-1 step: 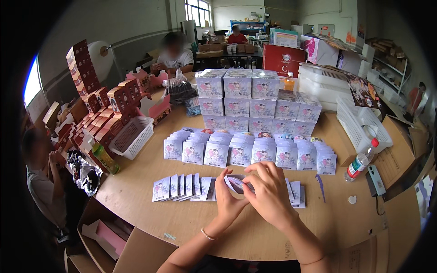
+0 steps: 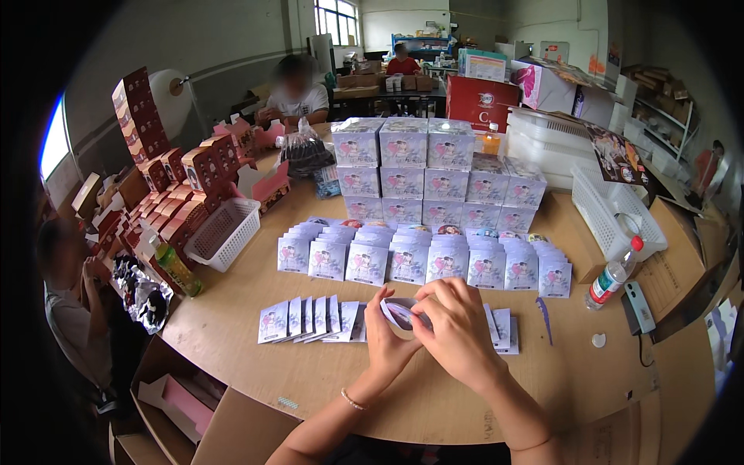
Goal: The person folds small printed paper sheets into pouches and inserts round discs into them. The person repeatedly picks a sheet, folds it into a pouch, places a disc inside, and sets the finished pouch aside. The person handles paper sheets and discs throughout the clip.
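A small pale purple paper packet (image 2: 397,313) is held upright above the table, its mouth spread apart. My left hand (image 2: 390,341), with a beaded bracelet at the wrist, grips the packet by its side. Fingers of my right hand (image 2: 453,322) pinch at the opening's right edge; whatever thin thing lies inside is mostly hidden. Left of my hands, several similar packets (image 2: 310,319) overlap in a row on the table. More packets (image 2: 504,329) lie partly behind my right hand. Beyond them, thick fanned stacks of printed packets (image 2: 408,260) stand side by side.
Printed purple boxes (image 2: 404,147) are piled behind the stacks. A white basket (image 2: 225,232) and a green bottle (image 2: 177,267) stand left, near red boxes (image 2: 205,170). At right are a clear bottle (image 2: 614,277), a power strip (image 2: 639,308) and another basket (image 2: 620,213). Co-workers sit left and behind.
Very little differs. My right fingers have shifted slightly at the packet's mouth, and less of the thin insert shows there. My left hand keeps its hold.
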A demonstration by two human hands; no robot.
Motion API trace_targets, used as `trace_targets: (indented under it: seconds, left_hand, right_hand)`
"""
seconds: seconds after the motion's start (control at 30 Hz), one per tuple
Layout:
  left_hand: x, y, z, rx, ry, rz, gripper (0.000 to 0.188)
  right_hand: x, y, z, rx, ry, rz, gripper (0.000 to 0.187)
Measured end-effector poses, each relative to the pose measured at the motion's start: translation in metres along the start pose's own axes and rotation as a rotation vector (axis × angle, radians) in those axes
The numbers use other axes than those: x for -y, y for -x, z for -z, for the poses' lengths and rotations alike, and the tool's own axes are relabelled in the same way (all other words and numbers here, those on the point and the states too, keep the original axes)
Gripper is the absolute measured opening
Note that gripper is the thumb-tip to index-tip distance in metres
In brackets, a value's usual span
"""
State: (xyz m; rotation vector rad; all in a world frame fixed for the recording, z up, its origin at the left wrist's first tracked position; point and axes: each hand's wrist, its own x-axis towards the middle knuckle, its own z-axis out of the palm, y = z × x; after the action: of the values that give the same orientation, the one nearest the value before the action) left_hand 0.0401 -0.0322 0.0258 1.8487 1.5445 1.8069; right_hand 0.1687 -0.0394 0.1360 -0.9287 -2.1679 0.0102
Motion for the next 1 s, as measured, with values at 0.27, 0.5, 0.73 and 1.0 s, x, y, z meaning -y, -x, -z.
trace_targets:
  seconds: [0.27,0.5,0.73,1.0]
  left_hand:
    - [0.005,0.000,-0.004,-0.002,-0.025,0.004,0.106]
    - [0.008,0.002,-0.003,-0.033,-0.037,0.020,0.113]
    - [0.001,-0.003,-0.002,-0.087,-0.069,-0.042,0.100]
    - [0.015,0.001,-0.005,-0.141,0.149,0.068,0.091]
  right_hand:
    - [-0.013,0.003,-0.016,0.006,-0.031,-0.031,0.006]
    - [-0.008,0.001,-0.011,0.020,-0.147,-0.096,0.006]
    - [-0.005,0.000,-0.015,-0.064,0.070,-0.002,0.011]
    - [0.011,-0.001,-0.010,-0.135,-0.054,0.066,0.018]
